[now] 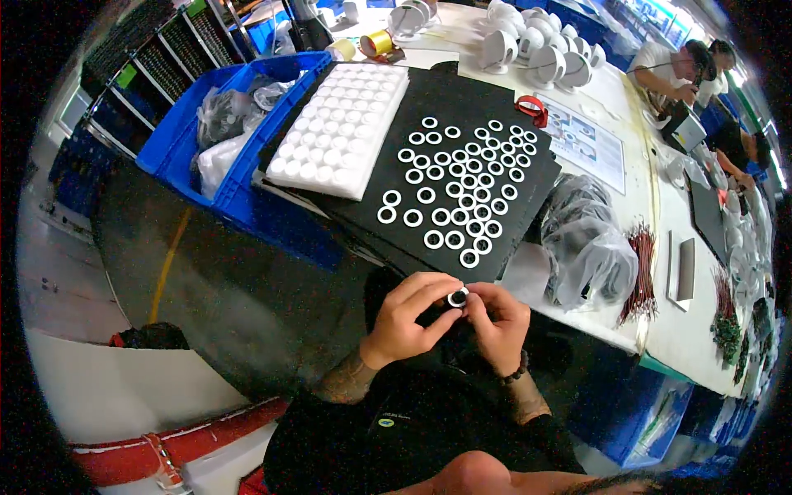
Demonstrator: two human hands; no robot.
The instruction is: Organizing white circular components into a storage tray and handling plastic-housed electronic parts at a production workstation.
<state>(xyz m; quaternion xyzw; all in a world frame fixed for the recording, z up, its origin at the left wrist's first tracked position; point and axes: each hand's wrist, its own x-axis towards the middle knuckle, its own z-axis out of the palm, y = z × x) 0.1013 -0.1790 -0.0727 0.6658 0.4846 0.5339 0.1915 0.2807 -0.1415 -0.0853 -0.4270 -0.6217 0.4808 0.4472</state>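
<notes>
Between the fingertips of both hands is a small white ring with a black centre (458,298), held just off the table's near edge. My left hand (413,313) pinches it from the left, and my right hand (497,323) grips its right side. Beyond them a black mat (363,216) carries many loose white rings (426,195), spread flat, some touching. On the mat's left side lies a white foam tray (363,95) filled with rows of round white pieces.
Left of the table stands a blue crate (177,157) with bagged parts. Clear plastic bags (590,264) and dark red wire bundles (640,272) lie to the right. Farther back are a red strap (532,110), a printed sheet (584,142) and white rounded housings (546,64). Other people work at the far right.
</notes>
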